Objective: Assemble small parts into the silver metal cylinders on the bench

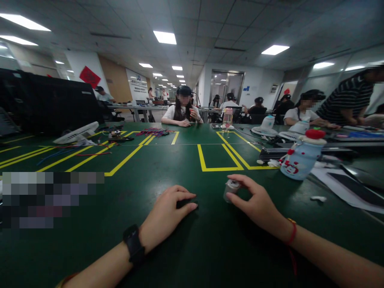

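Note:
My right hand (258, 202) grips a small silver-grey cylinder (230, 191), which looks like a little electric motor, between thumb and fingers. The cylinder stands upright at the table surface; whether it touches the table I cannot tell. To the left, my left hand (172, 206) rests low over the green table (210, 240) with thumb and fingers curled in. A small black piece (196, 205) shows at its thumb tip, mostly hidden by the hand. A gap of bare table separates the two hands.
A blue bottle (301, 158) with a red lid stands at right, near a white paper (345, 188) and a small white scrap (318, 198). White fans (265, 127) sit behind it. Coloured wires (156, 132) lie far left of centre. Across the table a person (181, 110) sits.

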### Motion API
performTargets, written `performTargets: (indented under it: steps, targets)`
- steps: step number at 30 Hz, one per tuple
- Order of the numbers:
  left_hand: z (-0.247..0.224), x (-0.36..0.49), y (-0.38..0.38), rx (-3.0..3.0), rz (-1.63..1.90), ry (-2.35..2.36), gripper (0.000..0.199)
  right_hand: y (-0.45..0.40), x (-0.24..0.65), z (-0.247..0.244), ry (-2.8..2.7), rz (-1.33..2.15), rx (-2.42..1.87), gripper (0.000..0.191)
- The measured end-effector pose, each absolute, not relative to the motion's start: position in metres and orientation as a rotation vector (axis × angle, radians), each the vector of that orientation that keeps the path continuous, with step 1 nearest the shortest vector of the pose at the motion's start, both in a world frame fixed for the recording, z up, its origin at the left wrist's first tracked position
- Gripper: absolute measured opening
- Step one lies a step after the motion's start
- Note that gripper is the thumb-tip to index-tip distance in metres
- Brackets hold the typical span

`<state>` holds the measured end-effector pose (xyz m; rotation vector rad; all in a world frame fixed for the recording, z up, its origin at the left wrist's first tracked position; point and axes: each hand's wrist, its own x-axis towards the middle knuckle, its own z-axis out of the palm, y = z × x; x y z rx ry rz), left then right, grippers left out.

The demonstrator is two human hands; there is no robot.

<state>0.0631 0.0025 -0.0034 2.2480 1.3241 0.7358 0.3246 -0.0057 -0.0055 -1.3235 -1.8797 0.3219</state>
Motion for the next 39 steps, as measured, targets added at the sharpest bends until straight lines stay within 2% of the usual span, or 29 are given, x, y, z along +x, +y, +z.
performTargets:
  steps: [5, 9, 12, 15, 17, 20, 24, 28, 31, 35, 39]
  targets:
    - [0.008, 0.036, -0.001, 2.117, 0.826, 1.410, 0.032, -0.010, 0.433, -0.009, -1.691, -0.063, -1.746, 0.049]
    - [0.007, 0.014, -0.002, 2.061, 0.775, 1.518, 0.036, -0.017, 0.492, -0.015, -1.636, -0.139, -1.927, 0.052]
    - [0.004, 0.008, -0.002, 2.053, 0.758, 1.531, 0.038, -0.018, 0.498, -0.015, -1.661, -0.178, -1.979, 0.057]
    - [0.003, 0.011, -0.003, 2.058, 0.745, 1.529, 0.038, -0.017, 0.472, -0.010, -1.644, -0.558, -1.896, 0.067]
    - [0.005, 0.015, -0.003, 2.049, 0.739, 1.518, 0.036, -0.016, 0.437, -0.005, -1.770, -0.675, -1.692, 0.063]
    - [0.006, 0.019, -0.004, 2.037, 0.735, 1.507, 0.033, -0.015, 0.365, -0.002, -2.174, -0.378, -1.439, 0.038]
    - [0.001, 0.017, -0.003, 2.083, 0.735, 1.492, 0.029, -0.008, 0.276, -0.005, -2.378, 0.035, -1.271, 0.031]
    - [-0.004, 0.013, -0.002, 2.104, 0.743, 1.475, 0.028, 0.001, 0.257, 0.002, -2.387, 0.127, -1.256, 0.019]
    - [-0.003, 0.013, -0.003, 2.101, 0.737, 1.468, 0.028, 0.008, 0.300, 0.019, -2.222, -0.072, -1.408, 0.022]
    - [-0.004, 0.015, -0.004, 2.108, 0.727, 1.483, 0.028, 0.010, 0.402, 0.041, -1.935, -0.463, -1.761, 0.029]
    - [-0.007, 0.016, -0.003, 2.125, 0.710, 1.497, 0.027, 0.004, 0.484, 0.040, -1.808, -0.404, -2.112, 0.033]
